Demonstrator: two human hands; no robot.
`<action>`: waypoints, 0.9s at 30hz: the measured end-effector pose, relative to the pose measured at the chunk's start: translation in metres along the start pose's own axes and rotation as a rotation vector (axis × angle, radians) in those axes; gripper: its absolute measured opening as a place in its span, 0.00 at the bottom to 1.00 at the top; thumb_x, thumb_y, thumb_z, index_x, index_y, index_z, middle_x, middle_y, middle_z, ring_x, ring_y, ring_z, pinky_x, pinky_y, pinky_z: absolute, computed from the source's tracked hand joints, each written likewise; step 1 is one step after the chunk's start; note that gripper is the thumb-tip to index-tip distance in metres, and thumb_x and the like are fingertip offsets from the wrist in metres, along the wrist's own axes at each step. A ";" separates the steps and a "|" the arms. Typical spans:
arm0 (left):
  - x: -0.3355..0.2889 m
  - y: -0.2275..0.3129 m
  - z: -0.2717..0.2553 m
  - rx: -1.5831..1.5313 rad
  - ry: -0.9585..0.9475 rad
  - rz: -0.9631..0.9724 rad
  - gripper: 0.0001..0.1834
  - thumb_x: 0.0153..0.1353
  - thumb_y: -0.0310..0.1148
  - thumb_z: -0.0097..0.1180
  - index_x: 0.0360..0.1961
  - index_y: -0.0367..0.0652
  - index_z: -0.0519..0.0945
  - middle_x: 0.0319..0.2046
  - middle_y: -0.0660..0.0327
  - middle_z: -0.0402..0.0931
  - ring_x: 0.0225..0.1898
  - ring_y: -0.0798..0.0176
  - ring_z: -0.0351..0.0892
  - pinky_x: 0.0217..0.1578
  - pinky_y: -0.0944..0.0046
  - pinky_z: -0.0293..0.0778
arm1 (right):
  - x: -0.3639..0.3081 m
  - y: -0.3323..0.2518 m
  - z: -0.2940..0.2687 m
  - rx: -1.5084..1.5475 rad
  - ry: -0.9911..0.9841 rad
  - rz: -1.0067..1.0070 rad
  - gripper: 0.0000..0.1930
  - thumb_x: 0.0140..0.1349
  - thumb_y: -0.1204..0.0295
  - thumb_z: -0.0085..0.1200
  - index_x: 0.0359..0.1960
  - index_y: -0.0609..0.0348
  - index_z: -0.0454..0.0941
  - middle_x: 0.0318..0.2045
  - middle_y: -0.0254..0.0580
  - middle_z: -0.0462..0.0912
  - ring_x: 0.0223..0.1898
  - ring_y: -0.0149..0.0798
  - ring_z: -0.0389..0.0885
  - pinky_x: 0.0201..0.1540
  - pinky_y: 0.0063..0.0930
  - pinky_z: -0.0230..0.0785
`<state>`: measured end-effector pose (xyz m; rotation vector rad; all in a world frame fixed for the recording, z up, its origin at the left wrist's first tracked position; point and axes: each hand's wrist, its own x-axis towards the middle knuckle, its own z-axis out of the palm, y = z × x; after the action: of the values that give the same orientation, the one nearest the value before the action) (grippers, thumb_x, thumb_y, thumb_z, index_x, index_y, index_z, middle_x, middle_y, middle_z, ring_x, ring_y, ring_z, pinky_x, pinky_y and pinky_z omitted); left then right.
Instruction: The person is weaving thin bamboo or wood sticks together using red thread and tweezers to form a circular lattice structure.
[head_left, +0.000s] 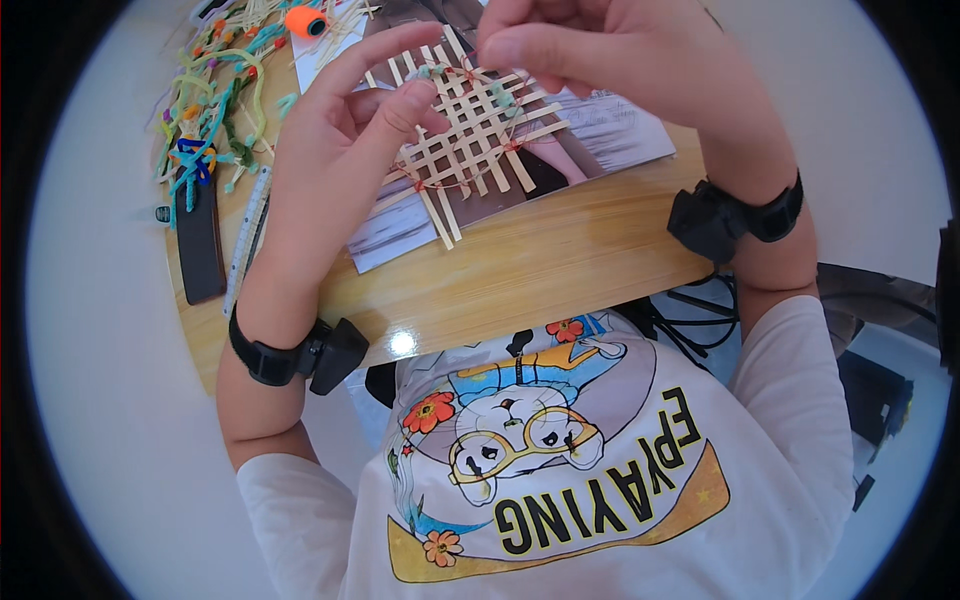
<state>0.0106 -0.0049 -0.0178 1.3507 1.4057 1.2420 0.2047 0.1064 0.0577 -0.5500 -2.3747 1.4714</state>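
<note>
A lattice of crossed pale wooden strips lies on a printed picture sheet. Thin red thread runs round it in a rough ring, and pale green fuzzy yarn is wound along its upper part. My left hand is over the lattice's left edge, index finger stretched out and thumb apart from it; nothing shows in its grasp. Above the upper right of the lattice, my right hand has thumb and index finger pinched together. What they hold is too small to make out, and the frame's top edge cuts that hand.
Colourful fuzzy yarn pieces are heaped at the table's left, beside an orange spool. A dark flat bar and a clear ruler lie toward the left edge. The wooden table's front edge is close to my body.
</note>
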 end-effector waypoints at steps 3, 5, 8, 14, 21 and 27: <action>-0.005 0.005 0.008 -0.196 -0.045 0.123 0.22 0.63 0.34 0.58 0.56 0.38 0.72 0.38 0.60 0.80 0.38 0.74 0.78 0.38 0.75 0.73 | 0.004 0.000 0.009 0.039 -0.069 0.047 0.07 0.63 0.71 0.55 0.34 0.63 0.79 0.22 0.29 0.77 0.21 0.18 0.70 0.23 0.13 0.61; -0.009 0.002 0.011 -0.315 -0.035 0.091 0.21 0.62 0.32 0.59 0.54 0.34 0.73 0.36 0.61 0.81 0.40 0.72 0.79 0.39 0.74 0.73 | 0.010 0.000 0.015 0.143 -0.127 0.125 0.06 0.63 0.72 0.54 0.35 0.62 0.78 0.22 0.29 0.77 0.21 0.17 0.69 0.22 0.12 0.60; -0.006 0.006 0.004 -0.177 0.012 0.101 0.16 0.60 0.29 0.60 0.48 0.34 0.77 0.37 0.62 0.81 0.39 0.72 0.78 0.39 0.74 0.72 | 0.008 0.001 0.019 0.188 -0.066 0.142 0.06 0.64 0.73 0.53 0.36 0.63 0.78 0.22 0.29 0.77 0.21 0.18 0.70 0.23 0.12 0.62; -0.001 0.009 -0.012 0.090 0.186 0.338 0.07 0.60 0.28 0.60 0.38 0.36 0.82 0.32 0.65 0.79 0.34 0.74 0.76 0.39 0.75 0.70 | 0.001 0.017 0.007 0.360 -0.056 0.322 0.05 0.63 0.76 0.54 0.37 0.66 0.78 0.25 0.32 0.79 0.21 0.21 0.72 0.24 0.14 0.65; 0.006 -0.013 -0.029 0.096 0.324 0.208 0.10 0.63 0.31 0.58 0.42 0.37 0.80 0.34 0.66 0.77 0.35 0.74 0.74 0.40 0.74 0.69 | -0.002 0.041 -0.001 0.480 -0.342 0.252 0.06 0.63 0.76 0.55 0.38 0.66 0.79 0.26 0.34 0.80 0.22 0.22 0.75 0.25 0.13 0.66; 0.012 -0.015 -0.036 0.173 0.377 0.163 0.12 0.63 0.34 0.59 0.43 0.37 0.80 0.33 0.66 0.78 0.36 0.74 0.74 0.42 0.74 0.68 | -0.009 0.047 0.004 0.539 -0.290 0.288 0.06 0.63 0.75 0.56 0.37 0.66 0.79 0.28 0.38 0.83 0.24 0.22 0.77 0.25 0.12 0.69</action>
<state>-0.0287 0.0034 -0.0251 1.4211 1.7217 1.5745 0.2181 0.1181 0.0135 -0.5829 -2.0025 2.3513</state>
